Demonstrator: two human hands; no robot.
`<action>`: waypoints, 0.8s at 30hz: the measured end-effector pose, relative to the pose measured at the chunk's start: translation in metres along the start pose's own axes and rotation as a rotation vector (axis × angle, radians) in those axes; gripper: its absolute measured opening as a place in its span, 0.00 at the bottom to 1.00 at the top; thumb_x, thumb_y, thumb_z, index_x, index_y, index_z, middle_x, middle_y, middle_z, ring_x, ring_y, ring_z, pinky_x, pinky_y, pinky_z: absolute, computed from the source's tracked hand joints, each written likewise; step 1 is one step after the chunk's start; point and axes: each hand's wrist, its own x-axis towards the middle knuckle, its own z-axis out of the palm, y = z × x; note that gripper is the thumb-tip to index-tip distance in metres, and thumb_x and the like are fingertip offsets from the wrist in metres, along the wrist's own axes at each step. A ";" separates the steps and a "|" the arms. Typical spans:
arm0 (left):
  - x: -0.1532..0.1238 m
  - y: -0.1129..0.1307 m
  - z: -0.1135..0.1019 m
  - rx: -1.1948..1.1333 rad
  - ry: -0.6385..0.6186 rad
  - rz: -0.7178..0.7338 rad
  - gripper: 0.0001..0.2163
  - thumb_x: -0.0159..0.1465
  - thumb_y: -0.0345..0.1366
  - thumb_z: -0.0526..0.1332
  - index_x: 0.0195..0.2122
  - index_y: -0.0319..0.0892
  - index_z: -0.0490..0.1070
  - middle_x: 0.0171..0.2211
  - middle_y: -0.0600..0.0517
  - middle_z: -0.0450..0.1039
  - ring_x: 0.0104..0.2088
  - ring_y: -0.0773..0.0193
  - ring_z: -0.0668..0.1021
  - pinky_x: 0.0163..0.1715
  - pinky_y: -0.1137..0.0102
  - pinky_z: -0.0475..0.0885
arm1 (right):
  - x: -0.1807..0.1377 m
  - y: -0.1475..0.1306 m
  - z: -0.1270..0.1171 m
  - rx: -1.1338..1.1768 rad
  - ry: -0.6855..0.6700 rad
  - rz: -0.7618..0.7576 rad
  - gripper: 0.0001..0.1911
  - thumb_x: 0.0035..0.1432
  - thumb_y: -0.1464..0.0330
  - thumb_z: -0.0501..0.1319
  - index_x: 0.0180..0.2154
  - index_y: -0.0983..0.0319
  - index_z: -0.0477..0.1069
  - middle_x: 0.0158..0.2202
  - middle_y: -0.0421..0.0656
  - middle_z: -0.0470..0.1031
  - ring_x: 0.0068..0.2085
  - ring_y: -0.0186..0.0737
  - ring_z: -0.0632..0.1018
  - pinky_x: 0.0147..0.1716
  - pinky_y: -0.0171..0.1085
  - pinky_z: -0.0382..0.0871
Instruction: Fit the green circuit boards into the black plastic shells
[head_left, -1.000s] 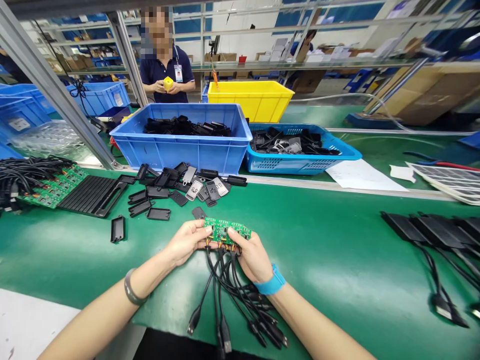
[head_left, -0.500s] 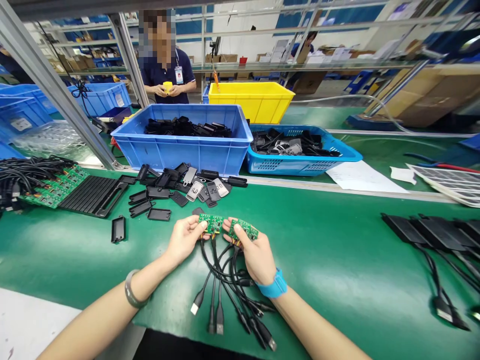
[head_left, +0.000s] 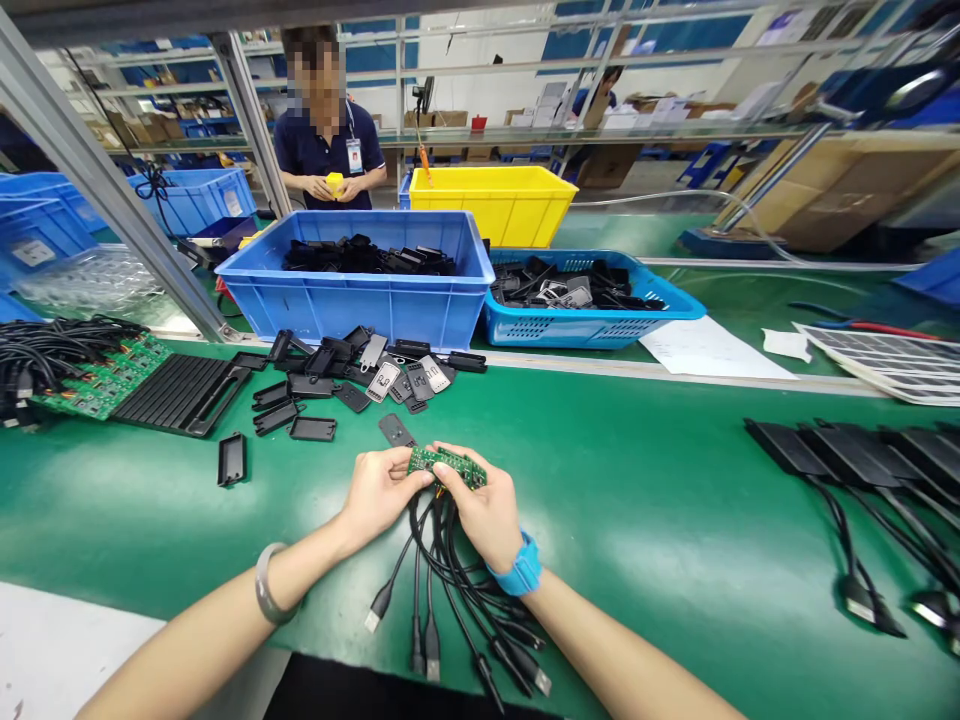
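My left hand (head_left: 386, 488) pinches the left end of a green circuit board (head_left: 421, 460) between thumb and fingers. My right hand (head_left: 480, 500) is closed on another green circuit board (head_left: 471, 470), its thumb lying across the front. The two boards overlap at their inner ends. Black USB cables (head_left: 450, 560) hang from the boards' lower edges, and their plugs rest on the green bench near its front edge. Just beyond my fingers lies a flat dark cover (head_left: 396, 430). The fingers behind the boards are partly hidden.
Loose black casings (head_left: 311, 428) lie before a blue bin (head_left: 360, 310) and a blue basket (head_left: 592, 328). Wired boards on a black rack (head_left: 180, 390) stand left. Cased units with cables (head_left: 855, 460) lie right. A person (head_left: 330, 140) stands behind the bins.
My hands have come together, so the two boards, apart before, now overlap. The right hand moved left with its board and cables. The flat cover beyond my fingers shows more fully.
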 end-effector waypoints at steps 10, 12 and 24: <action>-0.008 0.003 0.005 0.347 0.139 0.184 0.14 0.61 0.44 0.60 0.22 0.43 0.66 0.17 0.57 0.62 0.20 0.69 0.65 0.21 0.74 0.59 | -0.006 0.007 0.004 0.030 0.061 -0.064 0.13 0.55 0.63 0.64 0.42 0.58 0.78 0.43 0.44 0.81 0.45 0.47 0.80 0.48 0.43 0.72; -0.006 0.006 0.006 0.410 0.152 0.210 0.14 0.61 0.43 0.60 0.21 0.42 0.67 0.17 0.57 0.62 0.20 0.68 0.65 0.22 0.73 0.60 | -0.004 0.007 0.004 0.005 0.083 -0.078 0.12 0.56 0.63 0.63 0.42 0.58 0.78 0.43 0.44 0.81 0.44 0.46 0.80 0.47 0.42 0.72; -0.001 0.015 0.030 -0.245 -0.119 -0.049 0.20 0.49 0.42 0.72 0.37 0.37 0.69 0.30 0.51 0.74 0.28 0.64 0.75 0.32 0.69 0.72 | 0.007 0.000 -0.008 0.289 -0.046 -0.058 0.21 0.55 0.58 0.64 0.49 0.59 0.74 0.55 0.46 0.73 0.56 0.48 0.71 0.57 0.47 0.62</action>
